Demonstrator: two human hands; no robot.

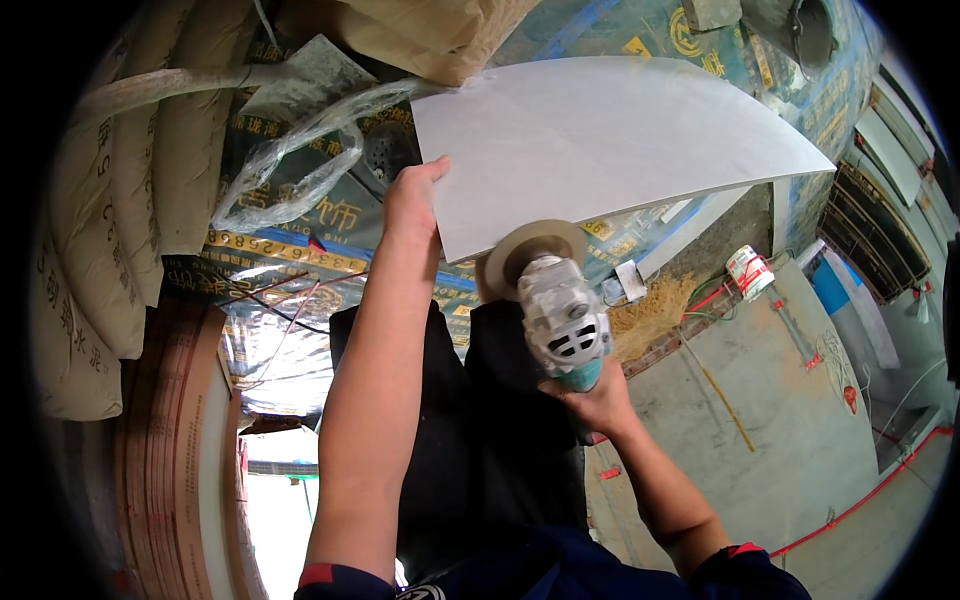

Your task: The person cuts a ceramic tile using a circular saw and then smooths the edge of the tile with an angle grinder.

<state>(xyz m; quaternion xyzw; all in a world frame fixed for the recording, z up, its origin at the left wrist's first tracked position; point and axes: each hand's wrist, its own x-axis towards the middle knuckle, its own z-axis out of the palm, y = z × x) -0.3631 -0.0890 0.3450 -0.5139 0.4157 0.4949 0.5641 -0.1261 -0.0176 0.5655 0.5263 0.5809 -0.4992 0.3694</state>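
A large pale grey tile (610, 130) lies across the upper middle, its long near edge toward me. My left hand (410, 200) grips the tile's left edge, thumb on the top face and the other fingers hidden beneath. My right hand (598, 398) is wrapped round the rear of an angle grinder (565, 315), whose body is white with dust and teal at the back end. Its round disc (535, 250) stands at the tile's near edge, close to the left corner. Whether the disc touches the edge, I cannot tell.
Full paper sacks (90, 240) are stacked at the left, above upright boxed panels (180, 440). Crumpled clear plastic wrap (290, 180) lies beside the tile's left end. Printed protective sheeting covers the floor. At the right are a white bucket (750, 272) and a red hose (870, 490).
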